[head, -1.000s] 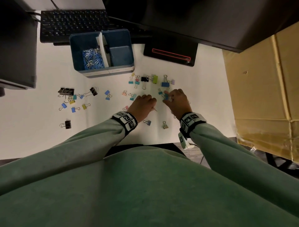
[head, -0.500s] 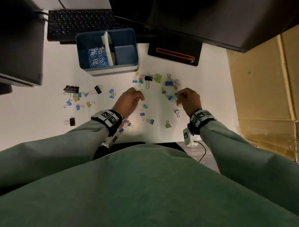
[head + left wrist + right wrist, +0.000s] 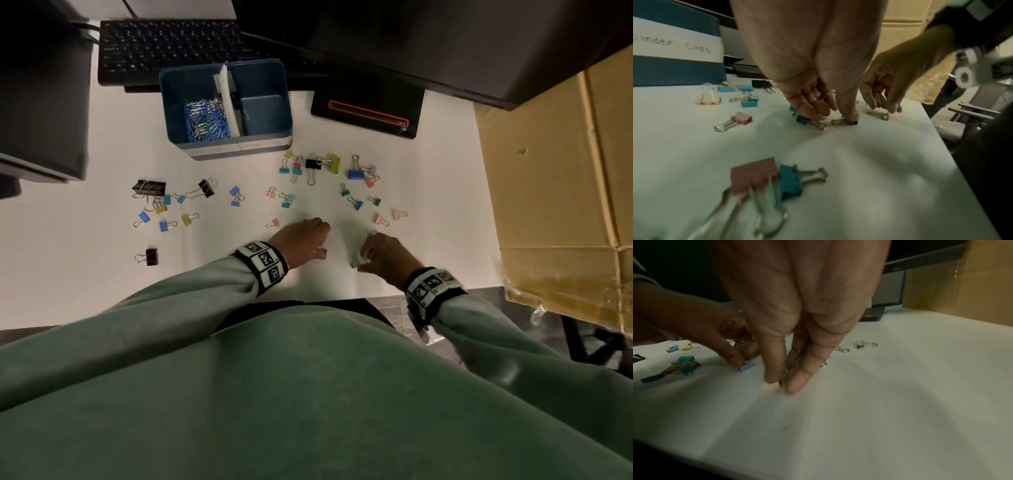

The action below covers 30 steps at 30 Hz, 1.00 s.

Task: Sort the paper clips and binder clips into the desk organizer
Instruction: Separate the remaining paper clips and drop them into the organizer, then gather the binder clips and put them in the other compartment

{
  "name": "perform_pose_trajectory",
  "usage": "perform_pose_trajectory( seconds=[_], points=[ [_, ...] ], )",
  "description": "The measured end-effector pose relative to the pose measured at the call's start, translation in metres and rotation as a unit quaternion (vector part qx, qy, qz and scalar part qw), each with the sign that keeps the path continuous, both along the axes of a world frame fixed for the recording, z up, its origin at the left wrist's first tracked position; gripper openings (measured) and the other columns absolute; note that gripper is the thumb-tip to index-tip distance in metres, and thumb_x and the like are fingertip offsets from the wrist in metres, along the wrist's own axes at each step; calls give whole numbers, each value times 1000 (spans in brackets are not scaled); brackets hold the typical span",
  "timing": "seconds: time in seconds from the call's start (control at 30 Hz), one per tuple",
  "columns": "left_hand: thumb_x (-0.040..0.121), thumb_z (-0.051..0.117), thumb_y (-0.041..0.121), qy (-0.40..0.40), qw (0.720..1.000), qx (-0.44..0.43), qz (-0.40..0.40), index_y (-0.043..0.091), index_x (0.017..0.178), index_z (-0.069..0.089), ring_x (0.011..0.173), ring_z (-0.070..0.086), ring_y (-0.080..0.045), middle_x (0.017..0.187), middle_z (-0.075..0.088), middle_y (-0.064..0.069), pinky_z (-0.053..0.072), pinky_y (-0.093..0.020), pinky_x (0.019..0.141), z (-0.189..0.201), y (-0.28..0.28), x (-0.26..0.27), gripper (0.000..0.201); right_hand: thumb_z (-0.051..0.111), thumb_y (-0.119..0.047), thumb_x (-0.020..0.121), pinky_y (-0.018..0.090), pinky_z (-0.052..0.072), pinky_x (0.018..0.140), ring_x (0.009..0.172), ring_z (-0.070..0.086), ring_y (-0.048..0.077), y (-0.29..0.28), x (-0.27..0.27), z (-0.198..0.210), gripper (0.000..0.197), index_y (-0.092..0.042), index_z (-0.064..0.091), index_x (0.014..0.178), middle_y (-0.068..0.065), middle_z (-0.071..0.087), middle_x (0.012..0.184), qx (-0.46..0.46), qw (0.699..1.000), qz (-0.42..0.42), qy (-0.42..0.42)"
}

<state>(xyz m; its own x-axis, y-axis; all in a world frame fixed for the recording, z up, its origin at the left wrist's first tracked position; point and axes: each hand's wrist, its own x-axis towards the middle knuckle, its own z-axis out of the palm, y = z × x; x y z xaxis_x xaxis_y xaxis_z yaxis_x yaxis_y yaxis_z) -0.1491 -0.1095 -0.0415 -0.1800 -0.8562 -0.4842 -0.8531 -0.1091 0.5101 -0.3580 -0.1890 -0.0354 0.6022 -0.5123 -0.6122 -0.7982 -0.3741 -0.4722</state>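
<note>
Overhead, a blue desk organizer point(image 3: 226, 106) was seen at the far side of the white worktop point(image 3: 68, 274), its left compartment filled with paper clips point(image 3: 205, 120) and its right compartment showing bare floor, while coloured and black binder clips point(image 3: 322, 171) were scattered on the worktop nearer the person. The left hand point(image 3: 301, 240) and the right hand point(image 3: 383, 255) were lowered close together near the front edge. From the left wrist, the left hand point(image 3: 818, 91) was found with fingers curled around several small clips, its fingertips point(image 3: 847, 116) pressed onto a blue binder clip point(image 3: 809, 123) and a gold clip point(image 3: 840, 121) lying on the worktop; a label reading "binder clips" point(image 3: 674, 43) was visible on the organizer. From the right wrist, the right hand point(image 3: 793, 353) was seen with clips gathered inside its curled fingers, thumb and forefinger pinched on a pale clip point(image 3: 771, 387) at the surface.
</note>
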Motion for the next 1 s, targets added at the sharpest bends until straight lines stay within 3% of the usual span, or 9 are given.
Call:
perform_pose_trajectory(
  seconds=[0.1,0.2,0.27,0.33,0.47,0.6,0.7,0.83,1.0],
  points=[
    [89,63,25,9,999,-7,34,7,98,51,84,59,-29,100,55,-10,48,-39,73,4,-7,7,24,71,-14,81,26,42,68,80,56,22,2,20,-6,14,-6,64,90,8,59,92,-16,999,-47,-20],
    [90,62,23,39,992,-10,117,8,97,54,83,58,-25,97,55,-7,47,-35,73,11,-9,28,18,62,-3,85,35,57,71,73,63,27,-8,49,0,8,-1,65,92,15,64,91,23,994,-91,-57],
    [92,57,16,46,982,-65,171,9,97,58,87,59,-23,98,60,-7,45,-29,75,21,-9,50,9,54,1,90,29,59,65,67,65,26,-16,72,12,10,0,64,93,18,66,86,64,983,-134,-105],
    [94,53,10,51,965,-129,222,9,100,62,86,59,-19,101,63,-6,41,-20,72,36,-9,78,11,49,1,93,23,58,63,65,64,21,-24,103,26,14,1,63,96,19,66,85,81,971,-155,-162],
    [94,46,7,59,919,-204,332,14,97,60,81,60,-13,95,65,-2,44,-8,65,76,-18,141,16,47,3,93,34,60,68,66,62,19,-34,186,63,19,-5,60,104,12,61,81,95,940,-155,-288],
    [90,46,1,-12,908,-218,357,14,111,54,88,60,-28,99,65,-13,44,-32,75,97,-32,184,26,45,4,92,34,58,60,63,60,17,-42,273,91,21,-3,57,108,6,57,76,47,926,-138,-349],
    [91,45,4,-38,908,-173,380,9,132,35,96,60,-36,111,62,-22,41,-34,72,95,-34,196,43,46,1,88,42,58,72,74,64,24,-40,317,89,23,-6,62,103,13,65,87,21,945,-108,-307],
    [85,44,-1,-41,891,-204,403,13,135,38,110,55,-33,125,54,-19,47,-41,91,83,-12,201,52,52,-11,95,27,50,89,103,63,19,-41,295,83,30,-9,56,124,11,65,117,1,962,-31,-273],
    [87,59,15,-123,865,-110,474,17,131,41,105,55,-40,127,43,-19,48,-49,92,55,76,216,47,48,-14,95,28,52,82,93,59,14,-61,185,60,21,-15,59,113,3,62,110,-117,953,-73,-269]
  ],
)
